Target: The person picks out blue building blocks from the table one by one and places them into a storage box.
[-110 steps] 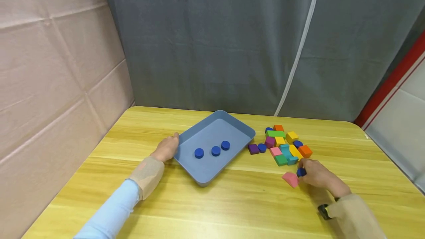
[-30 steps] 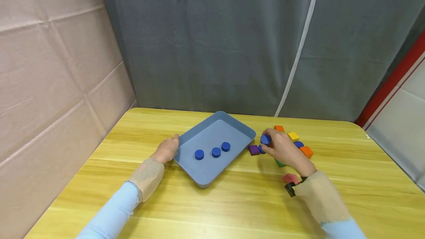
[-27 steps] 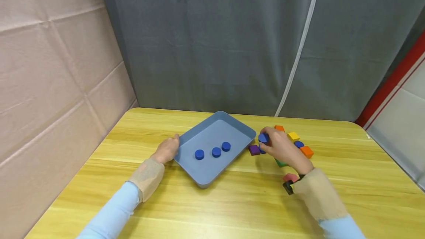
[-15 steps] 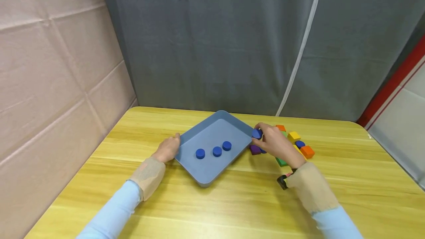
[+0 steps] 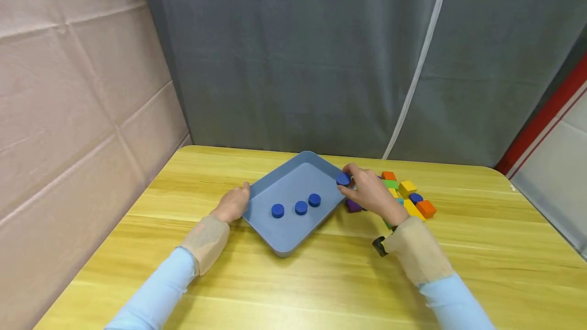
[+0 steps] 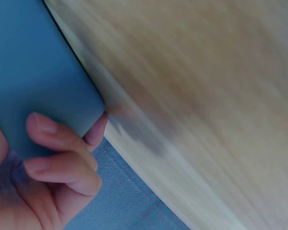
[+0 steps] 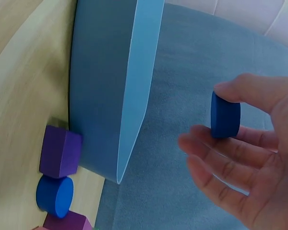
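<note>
My right hand [image 5: 370, 192] pinches a blue round block [image 5: 342, 179] between thumb and fingers, above the right corner of the grey-blue tray [image 5: 293, 180]. In the right wrist view that held block [image 7: 225, 115] is clear of the tray wall [image 7: 98, 91]. Three similar blue round blocks [image 5: 301, 208] lie spread on the tray floor. At the tray's left side, my left hand [image 5: 231, 203] grips the rim; its curled fingers [image 6: 62, 167] show against the wall in the left wrist view. The thumb is only partly seen there.
Coloured blocks lie right of the tray, among them a yellow block [image 5: 407, 188], an orange block [image 5: 426, 209] and a blue round block [image 5: 416, 198]. My right forearm hides part of the group. A purple block [image 7: 60, 151] sits close by the tray wall. A grey curtain [image 5: 284, 65] hangs behind.
My right hand picked up the blue round block near the pink piece and carried it left and away, over to the tray's right corner. The left hand stays on the rim.
</note>
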`<act>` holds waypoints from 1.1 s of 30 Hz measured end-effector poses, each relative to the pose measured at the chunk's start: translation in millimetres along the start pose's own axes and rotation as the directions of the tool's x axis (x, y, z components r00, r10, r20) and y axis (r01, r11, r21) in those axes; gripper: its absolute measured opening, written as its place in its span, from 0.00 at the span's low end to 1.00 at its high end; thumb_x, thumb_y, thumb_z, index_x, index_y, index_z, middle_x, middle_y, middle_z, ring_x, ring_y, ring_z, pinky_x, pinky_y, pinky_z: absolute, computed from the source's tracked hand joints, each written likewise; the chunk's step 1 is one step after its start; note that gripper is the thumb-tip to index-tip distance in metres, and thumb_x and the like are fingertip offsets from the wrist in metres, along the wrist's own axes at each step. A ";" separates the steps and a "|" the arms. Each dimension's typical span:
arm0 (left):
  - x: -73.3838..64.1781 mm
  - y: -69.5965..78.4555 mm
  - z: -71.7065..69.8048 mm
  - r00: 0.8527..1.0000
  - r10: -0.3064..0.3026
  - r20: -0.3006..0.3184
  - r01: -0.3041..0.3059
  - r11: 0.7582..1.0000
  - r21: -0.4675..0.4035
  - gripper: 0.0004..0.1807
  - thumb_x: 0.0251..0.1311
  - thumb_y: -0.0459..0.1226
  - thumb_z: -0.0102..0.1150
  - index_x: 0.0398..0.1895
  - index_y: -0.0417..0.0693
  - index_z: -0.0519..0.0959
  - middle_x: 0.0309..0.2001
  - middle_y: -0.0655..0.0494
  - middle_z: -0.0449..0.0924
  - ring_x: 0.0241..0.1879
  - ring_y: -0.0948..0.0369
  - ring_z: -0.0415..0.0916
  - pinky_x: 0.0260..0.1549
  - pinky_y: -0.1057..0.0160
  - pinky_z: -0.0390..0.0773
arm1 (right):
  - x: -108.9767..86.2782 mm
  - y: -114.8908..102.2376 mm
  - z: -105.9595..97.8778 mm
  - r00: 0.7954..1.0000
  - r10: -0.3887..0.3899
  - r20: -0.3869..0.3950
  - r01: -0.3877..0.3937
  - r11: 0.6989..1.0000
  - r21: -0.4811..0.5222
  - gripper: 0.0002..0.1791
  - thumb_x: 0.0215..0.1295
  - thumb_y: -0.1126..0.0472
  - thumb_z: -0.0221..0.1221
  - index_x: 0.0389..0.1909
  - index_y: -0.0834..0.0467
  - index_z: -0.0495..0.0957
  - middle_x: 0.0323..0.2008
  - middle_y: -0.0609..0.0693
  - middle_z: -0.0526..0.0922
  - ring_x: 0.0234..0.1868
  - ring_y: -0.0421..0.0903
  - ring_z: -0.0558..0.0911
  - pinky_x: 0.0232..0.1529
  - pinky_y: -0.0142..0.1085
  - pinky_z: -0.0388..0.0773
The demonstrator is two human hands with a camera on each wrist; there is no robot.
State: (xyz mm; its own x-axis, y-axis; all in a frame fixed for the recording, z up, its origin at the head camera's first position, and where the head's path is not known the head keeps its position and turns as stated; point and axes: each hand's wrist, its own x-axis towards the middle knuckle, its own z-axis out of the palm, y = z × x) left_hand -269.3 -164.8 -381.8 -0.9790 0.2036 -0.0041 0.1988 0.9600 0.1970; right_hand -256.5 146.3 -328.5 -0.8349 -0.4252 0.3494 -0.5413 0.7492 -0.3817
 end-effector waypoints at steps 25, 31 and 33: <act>0.3 1.2 -0.3 1.000 -0.024 0.009 0.024 1.000 0.003 0.23 0.53 0.22 0.42 0.55 0.25 0.59 0.40 0.30 0.74 0.35 0.45 0.75 0.33 0.52 0.77 | 22.8 -4.8 20.3 1.000 0.003 0.013 -0.003 1.000 -0.004 0.19 0.51 0.64 0.62 0.42 0.69 0.71 0.35 0.59 0.76 0.33 0.50 0.77 0.36 0.38 0.79; 0.6 1.3 1.1 0.999 -0.032 0.012 0.032 1.000 -0.002 0.24 0.52 0.21 0.44 0.55 0.25 0.59 0.41 0.29 0.73 0.35 0.45 0.75 0.33 0.52 0.77 | 28.6 -3.3 26.4 1.000 0.010 0.016 -0.010 1.000 -0.009 0.19 0.51 0.65 0.61 0.43 0.69 0.72 0.37 0.61 0.77 0.36 0.51 0.78 0.39 0.40 0.78; 0.9 1.5 1.6 0.999 -0.035 0.013 0.035 0.999 -0.003 0.24 0.52 0.21 0.44 0.55 0.26 0.59 0.41 0.30 0.73 0.35 0.45 0.75 0.32 0.52 0.77 | 30.3 -2.6 28.0 1.000 0.010 0.019 -0.010 1.000 -0.006 0.19 0.51 0.66 0.61 0.43 0.70 0.72 0.38 0.62 0.77 0.36 0.52 0.78 0.40 0.41 0.78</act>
State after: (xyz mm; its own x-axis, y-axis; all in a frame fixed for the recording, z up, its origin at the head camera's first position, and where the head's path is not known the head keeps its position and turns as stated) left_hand -269.8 -162.9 -383.1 -0.9848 0.1723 -0.0237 0.1642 0.9660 0.1995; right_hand -283.2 117.2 -340.9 -0.8420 -0.4272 0.3294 -0.5325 0.7564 -0.3799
